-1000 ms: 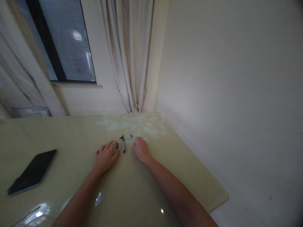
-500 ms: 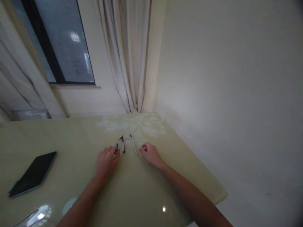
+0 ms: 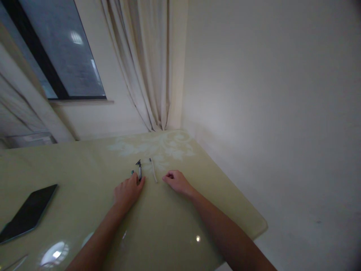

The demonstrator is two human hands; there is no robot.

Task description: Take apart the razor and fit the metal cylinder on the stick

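Your L hand (image 3: 128, 190) nearer: thumb/index astride slim grey-black plastic-looking razor (image 3: 140, 172), can't tell if pinched; long axis runs fwd from grip. R hand (image 3: 177, 181) half-curled, closure unclear.

A narrow lane runs between the slim white stick (image 3: 153, 171) and the right hand (image 3: 177, 183). Left of the stick, the razor (image 3: 140, 172) and left hand (image 3: 127, 191) block passage. Open worktop (image 3: 158, 229) lies between the forearms (image 3: 222, 222) and leftward to the dark tablet (image 3: 28, 212); the wall (image 3: 267, 113) bounds the right.
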